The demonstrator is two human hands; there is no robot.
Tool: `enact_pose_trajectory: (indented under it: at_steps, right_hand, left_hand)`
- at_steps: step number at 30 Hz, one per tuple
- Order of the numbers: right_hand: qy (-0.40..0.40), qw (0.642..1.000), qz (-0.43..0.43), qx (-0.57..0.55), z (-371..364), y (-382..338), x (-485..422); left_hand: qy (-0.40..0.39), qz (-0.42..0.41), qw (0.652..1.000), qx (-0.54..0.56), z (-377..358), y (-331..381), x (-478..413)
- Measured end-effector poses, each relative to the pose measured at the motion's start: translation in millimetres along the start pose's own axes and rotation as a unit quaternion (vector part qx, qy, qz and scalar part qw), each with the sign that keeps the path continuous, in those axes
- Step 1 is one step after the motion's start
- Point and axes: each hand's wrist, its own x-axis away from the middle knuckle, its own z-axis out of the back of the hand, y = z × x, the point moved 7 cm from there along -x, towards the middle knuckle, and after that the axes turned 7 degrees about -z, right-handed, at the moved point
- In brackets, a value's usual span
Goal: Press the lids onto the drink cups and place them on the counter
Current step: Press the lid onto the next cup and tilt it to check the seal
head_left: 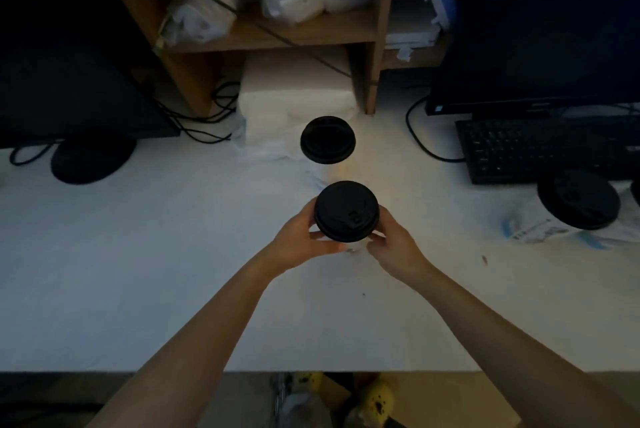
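Note:
A white drink cup with a black lid (346,211) is at the middle of the white counter (156,271). My left hand (304,242) grips the cup from the left, just under the lid's rim. My right hand (391,242) grips it from the right. Most of the cup body is hidden by the lid and my fingers. A second lidded cup (327,140) stands behind it. A third lidded cup (577,199) stands at the right, near the keyboard.
A black keyboard (540,147) and monitor (540,46) fill the back right. Another dark monitor with a round base (91,159) and cables sits at the back left. A wooden shelf (270,36) with plastic bags stands behind, above a white paper stack (294,105).

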Motion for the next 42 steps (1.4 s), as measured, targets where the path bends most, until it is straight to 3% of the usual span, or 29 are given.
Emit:
enact_pose_trajectory:
  at_steps: [3, 5, 8, 12, 15, 29, 35, 38, 42]
  right_hand:
    - [0.1, 0.991, -0.038, -0.077, 20, -5, -3]
    - [0.15, 0.972, -0.066, -0.166, 30, -14, -6]
    - [0.145, 0.981, -0.068, -0.109, 27, -38, -13]
    - [0.128, 0.991, -0.021, -0.031, 8, -51, -18]
    - [0.143, 0.989, -0.017, -0.029, 9, -48, -19]
    - [0.172, 0.982, -0.008, -0.074, 7, -50, -12]
    - [0.158, 0.979, -0.057, -0.118, 7, -43, -8]
    - [0.142, 0.98, -0.097, -0.098, 9, -37, 2]
    - [0.177, 0.982, -0.06, 0.0, 4, -38, 26]
  left_hand:
    - [-0.042, 0.008, 0.999, -0.001, 1, -1, 2]
    - [0.033, -0.001, 0.997, 0.064, 11, 8, 1]
    - [0.189, 0.014, 0.963, 0.19, 19, 21, 1]
    - [0.234, 0.006, 0.972, -0.009, -4, 34, -5]
    - [0.272, -0.041, 0.961, -0.035, -7, 33, -5]
    - [0.226, -0.058, 0.972, -0.04, -4, 30, -13]
    - [0.12, -0.029, 0.991, -0.056, -1, 41, -20]
    - [0.075, -0.003, 0.99, -0.122, 8, 43, -27]
    - [0.121, -0.006, 0.966, -0.229, 35, 52, -35]
